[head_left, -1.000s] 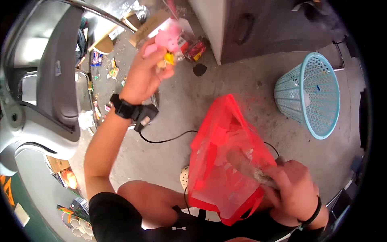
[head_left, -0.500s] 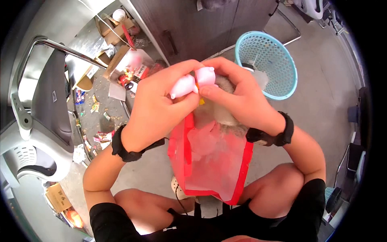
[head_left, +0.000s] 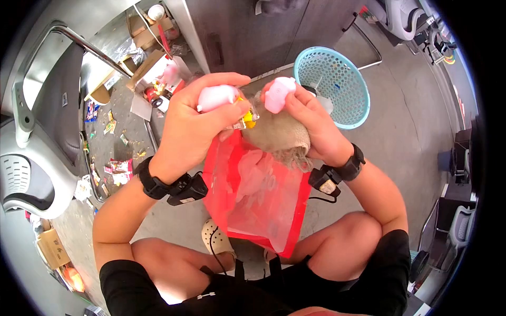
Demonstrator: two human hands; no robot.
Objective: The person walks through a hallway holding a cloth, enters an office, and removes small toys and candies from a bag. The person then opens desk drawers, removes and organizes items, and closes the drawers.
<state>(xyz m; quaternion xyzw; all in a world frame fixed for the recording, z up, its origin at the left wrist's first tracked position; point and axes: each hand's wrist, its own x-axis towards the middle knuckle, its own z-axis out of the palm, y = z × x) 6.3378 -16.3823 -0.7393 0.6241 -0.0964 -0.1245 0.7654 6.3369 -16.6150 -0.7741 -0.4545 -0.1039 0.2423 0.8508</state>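
Note:
My left hand [head_left: 182, 118] is closed round a pink rounded plastic piece [head_left: 217, 97], one half of a small toy-like container. A yellow item in clear wrapping [head_left: 249, 115] shows at its open end, by my thumb. My right hand [head_left: 324, 124] pinches the other pink piece [head_left: 279, 95], which has small ear-like bumps. A gap separates the two pieces. Just under my right hand is a beige, frayed cloth [head_left: 276, 131]; whether the lower fingers touch it, I cannot tell. Below both hands hangs or stands a clear bag with red edges [head_left: 263, 205].
A light blue perforated basket [head_left: 365, 100] stands ahead on the right, with a few things inside. Dark cabinet doors [head_left: 253, 45] rise behind. Wrappers [head_left: 120, 169] litter the floor at left, near an open carton [head_left: 139, 105] and a grey chair [head_left: 37, 174].
The two pink pieces, close together before, are now apart, my right hand having moved its piece away. The yellow wrapped item now shows more at the left piece. The camera view has shifted slightly.

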